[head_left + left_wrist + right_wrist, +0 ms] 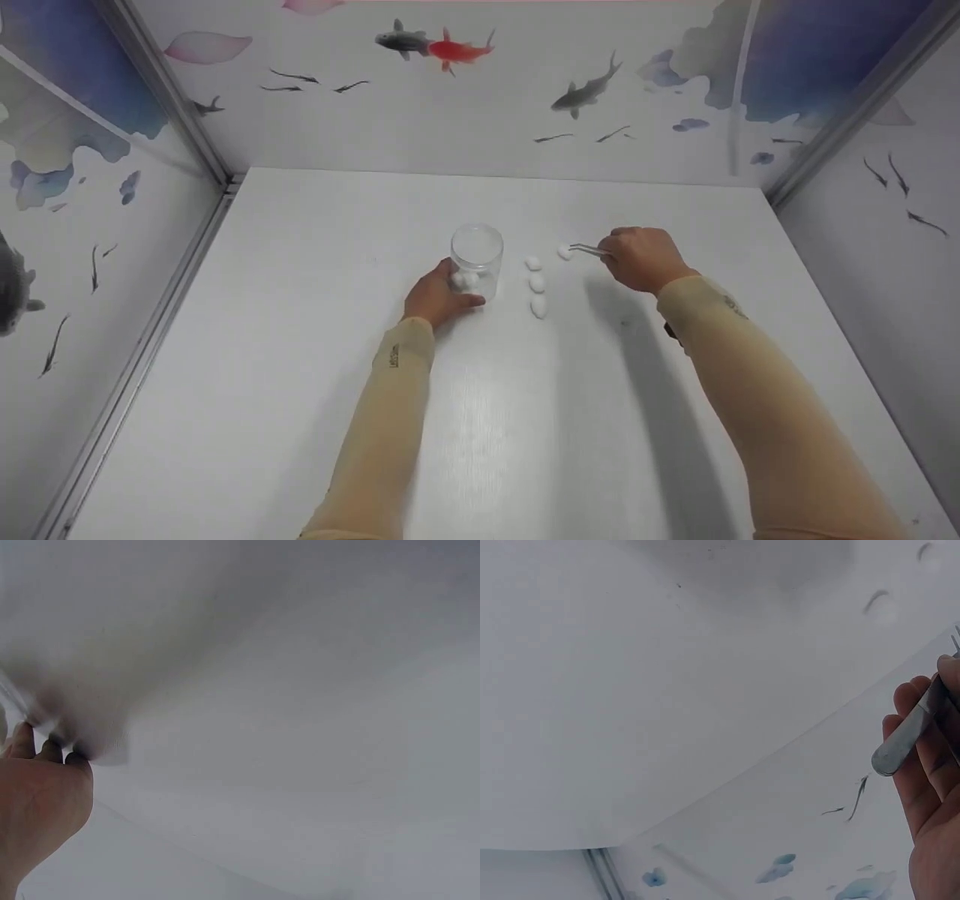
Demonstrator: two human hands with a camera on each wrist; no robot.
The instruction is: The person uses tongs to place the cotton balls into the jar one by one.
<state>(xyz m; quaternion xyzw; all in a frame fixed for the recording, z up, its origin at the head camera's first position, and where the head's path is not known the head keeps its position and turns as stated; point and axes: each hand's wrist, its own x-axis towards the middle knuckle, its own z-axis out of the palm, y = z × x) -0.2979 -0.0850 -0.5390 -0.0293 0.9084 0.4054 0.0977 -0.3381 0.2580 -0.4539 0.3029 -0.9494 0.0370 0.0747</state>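
Beige sleeves (772, 390) rise from the lower edge of the head view, one left of centre, the other filling the lower right, and lead to two bare hands. Near the centre, the left hand (439, 296) grips a clear jar (487, 264), spread only as wide as its wall, thumb across the near side low down and fingers along the left. The jar stands upright on the white desk (480, 420), with a few white balls (466, 280) inside it. Right of centre, the right hand (641, 259) holds metal tweezers (591, 249) between thumb and fingers; their tips point left and touch a single white ball (563, 253), though whether they pinch it I cannot tell. Three more white balls (537, 283) lie in a column between that one and the jar.

Both forearms slant inward and up the frame, the left leaning right, the right leaning left with the back of its hand turned upward.

At the left edge of the left wrist view, fingertips (79, 758) rest on a see-through surface, a contact mostly hidden from the head camera. At the right edge of the right wrist view, the tweezers' rounded end lies across the fingers, also hidden from above; blue blots (780, 868) show on the wall along the bottom.
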